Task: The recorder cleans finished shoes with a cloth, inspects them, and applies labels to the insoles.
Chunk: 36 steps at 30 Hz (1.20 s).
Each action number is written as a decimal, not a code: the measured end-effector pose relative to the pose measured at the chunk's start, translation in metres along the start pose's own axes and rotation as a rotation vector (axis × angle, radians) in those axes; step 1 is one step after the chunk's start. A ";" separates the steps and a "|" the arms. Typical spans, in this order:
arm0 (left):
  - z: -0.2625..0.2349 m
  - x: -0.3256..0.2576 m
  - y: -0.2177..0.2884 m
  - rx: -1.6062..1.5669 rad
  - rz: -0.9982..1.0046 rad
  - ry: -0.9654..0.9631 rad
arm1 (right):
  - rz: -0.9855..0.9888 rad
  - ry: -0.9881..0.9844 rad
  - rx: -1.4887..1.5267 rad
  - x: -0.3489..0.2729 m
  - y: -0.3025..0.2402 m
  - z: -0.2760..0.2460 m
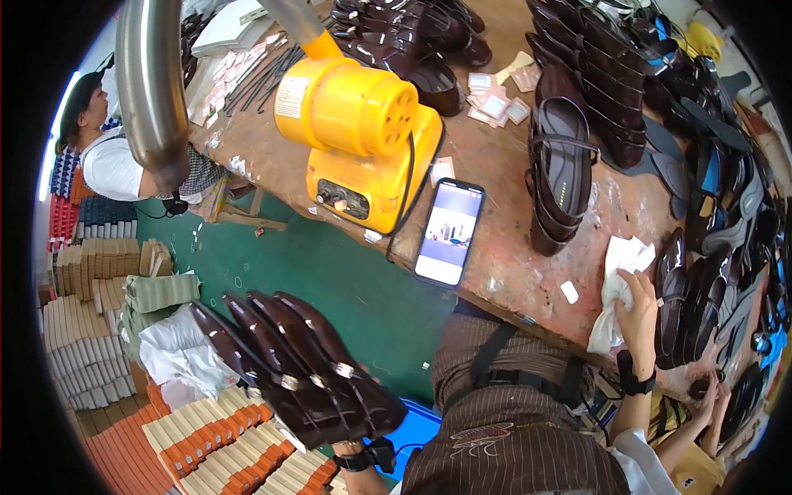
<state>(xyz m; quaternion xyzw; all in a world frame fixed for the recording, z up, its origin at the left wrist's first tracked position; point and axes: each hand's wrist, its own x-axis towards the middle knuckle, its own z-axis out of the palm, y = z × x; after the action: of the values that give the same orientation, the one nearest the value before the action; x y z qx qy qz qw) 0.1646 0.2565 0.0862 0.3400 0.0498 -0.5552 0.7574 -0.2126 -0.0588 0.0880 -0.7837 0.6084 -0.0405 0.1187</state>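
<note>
- Brown glossy shoes (318, 355) are gathered side by side in my left hand (348, 446), off the surface (503, 198); its fingers mostly hide beneath their weight.
- My right hand (637, 307) bends its fingers over white cloth (623, 256); whether they pinch, I cannot tell.
- More footwear (590, 74) lies ungathered across the surface.
- Phone (450, 235) and yellow machine (355, 107) crowd my near edge.

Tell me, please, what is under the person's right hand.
A crumpled white cloth is under the right hand. The cloth hides part of the tabletop, so anything directly beneath cannot be seen.
</note>
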 end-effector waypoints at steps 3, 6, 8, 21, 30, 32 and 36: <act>0.008 -0.013 -0.024 0.042 -0.161 -0.069 | 0.031 0.181 0.419 0.002 0.029 -0.004; 0.038 0.003 -0.059 0.087 -0.345 -0.142 | 0.035 0.279 0.940 -0.004 0.019 -0.053; 0.060 0.022 -0.088 0.121 -0.477 -0.206 | 0.042 0.494 1.269 -0.024 -0.037 -0.077; 0.127 0.093 -0.153 0.292 -0.880 -0.287 | -0.459 0.544 0.469 -0.038 -0.060 -0.024; 0.166 0.086 -0.136 0.413 -0.631 -0.440 | -0.635 0.099 0.532 -0.122 -0.058 -0.020; 0.183 0.089 -0.131 0.425 -0.574 -0.323 | -0.649 -0.113 0.692 -0.124 -0.055 -0.023; 0.180 0.101 -0.134 0.574 -0.387 -0.423 | -0.114 0.548 1.103 -0.117 -0.035 -0.036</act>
<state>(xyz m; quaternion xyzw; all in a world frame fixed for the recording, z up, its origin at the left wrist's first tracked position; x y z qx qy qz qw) 0.0315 0.0523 0.1161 0.4002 -0.2011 -0.7365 0.5069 -0.2167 0.0576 0.1405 -0.5992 0.4634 -0.5552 0.3436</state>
